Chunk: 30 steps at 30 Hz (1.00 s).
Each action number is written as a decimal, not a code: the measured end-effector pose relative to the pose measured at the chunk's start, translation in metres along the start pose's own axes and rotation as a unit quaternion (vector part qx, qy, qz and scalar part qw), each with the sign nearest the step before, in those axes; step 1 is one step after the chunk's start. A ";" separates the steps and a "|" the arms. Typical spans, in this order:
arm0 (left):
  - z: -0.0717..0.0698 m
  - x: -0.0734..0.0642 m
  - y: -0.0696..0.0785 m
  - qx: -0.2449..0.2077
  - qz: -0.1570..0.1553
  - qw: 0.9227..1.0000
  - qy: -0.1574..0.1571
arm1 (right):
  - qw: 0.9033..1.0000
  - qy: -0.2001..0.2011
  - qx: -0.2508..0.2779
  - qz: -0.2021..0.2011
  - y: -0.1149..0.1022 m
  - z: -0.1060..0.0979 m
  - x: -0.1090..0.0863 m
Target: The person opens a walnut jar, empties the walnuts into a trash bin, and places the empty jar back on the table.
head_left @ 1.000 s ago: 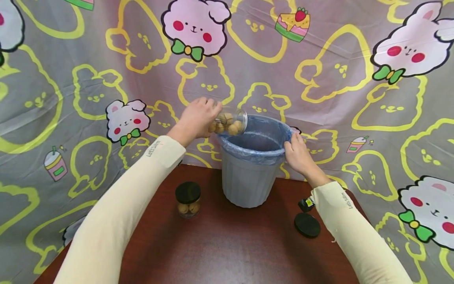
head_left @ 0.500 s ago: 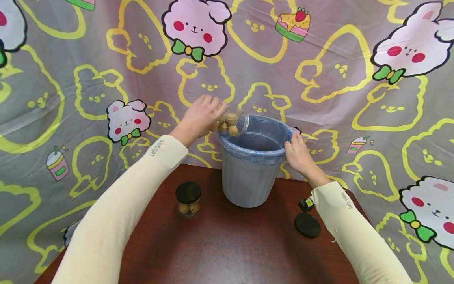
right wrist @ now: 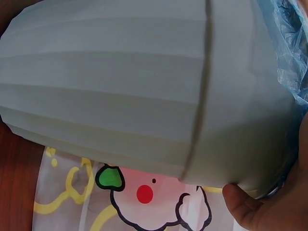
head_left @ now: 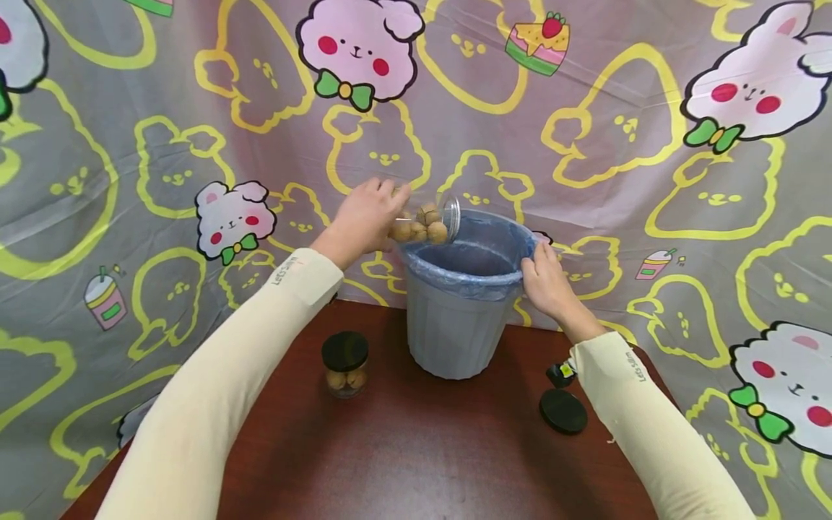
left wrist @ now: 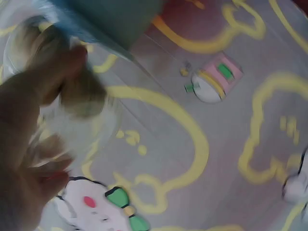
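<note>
My left hand (head_left: 369, 219) grips a clear jar (head_left: 447, 204) that lies on its side above the left rim of a grey trash bin (head_left: 455, 336). Its uncovered mouth faces right, over the bin's opening. Several walnuts (head_left: 419, 231) lie inside the jar along its lower side. The left wrist view shows the left hand (left wrist: 29, 115) and jar blurred. A blue plastic bag (head_left: 455, 283) lines the bin and folds over its rim. On the right, my right hand (head_left: 548, 282) holds that rim; its thumb (right wrist: 236, 199) lies against the bin's outside in the right wrist view.
A second jar (head_left: 346, 377) of walnuts with a black lid (head_left: 345, 352) stands on the brown table (head_left: 442, 448), left of the bin. A loose black lid (head_left: 563, 412) and a small black object (head_left: 560, 374) lie near the right sleeve. A patterned cloth (head_left: 494, 130) hangs behind.
The jar in my left hand has moved slightly right, its mouth farther over the bin. The walnuts have shifted inside it. My right hand and the bin stay where they were.
</note>
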<state>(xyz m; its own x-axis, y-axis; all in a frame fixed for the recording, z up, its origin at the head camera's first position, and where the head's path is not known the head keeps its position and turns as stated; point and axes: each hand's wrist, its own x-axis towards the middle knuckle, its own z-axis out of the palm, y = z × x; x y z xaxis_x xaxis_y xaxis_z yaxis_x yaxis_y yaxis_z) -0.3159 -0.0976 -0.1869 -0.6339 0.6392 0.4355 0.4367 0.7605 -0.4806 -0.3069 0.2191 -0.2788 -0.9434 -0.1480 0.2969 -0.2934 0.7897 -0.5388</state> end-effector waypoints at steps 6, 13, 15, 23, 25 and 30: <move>0.004 0.000 -0.001 -0.022 -0.013 1.000 -0.008 | 1.000 0.007 0.000 -0.004 0.000 0.000 0.000; 0.002 0.002 -0.001 -0.045 -0.036 0.998 -0.031 | 1.000 0.009 0.000 -0.003 0.001 0.001 0.001; 0.001 0.002 0.000 -0.037 -0.034 0.998 -0.026 | 1.000 0.010 0.000 -0.005 0.001 0.001 0.001; -0.003 0.003 0.004 0.044 0.000 0.999 -0.006 | 1.000 0.010 0.003 -0.002 0.001 0.001 0.001; -0.004 0.002 0.004 0.025 -0.010 0.999 -0.027 | 1.000 0.009 0.004 0.000 0.001 0.001 0.000; -0.009 0.001 0.003 -0.016 -0.036 0.997 -0.064 | 1.000 0.013 0.001 -0.003 0.001 0.001 0.000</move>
<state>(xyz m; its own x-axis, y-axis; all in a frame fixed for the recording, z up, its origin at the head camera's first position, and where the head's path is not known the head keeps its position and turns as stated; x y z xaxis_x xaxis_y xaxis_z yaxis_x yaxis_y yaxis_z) -0.3095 -0.0932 -0.1810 -0.7398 0.5649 0.3655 0.4065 0.8081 -0.4262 -0.3068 0.2195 -0.2799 -0.9376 -0.1373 0.3195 -0.2989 0.7880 -0.5382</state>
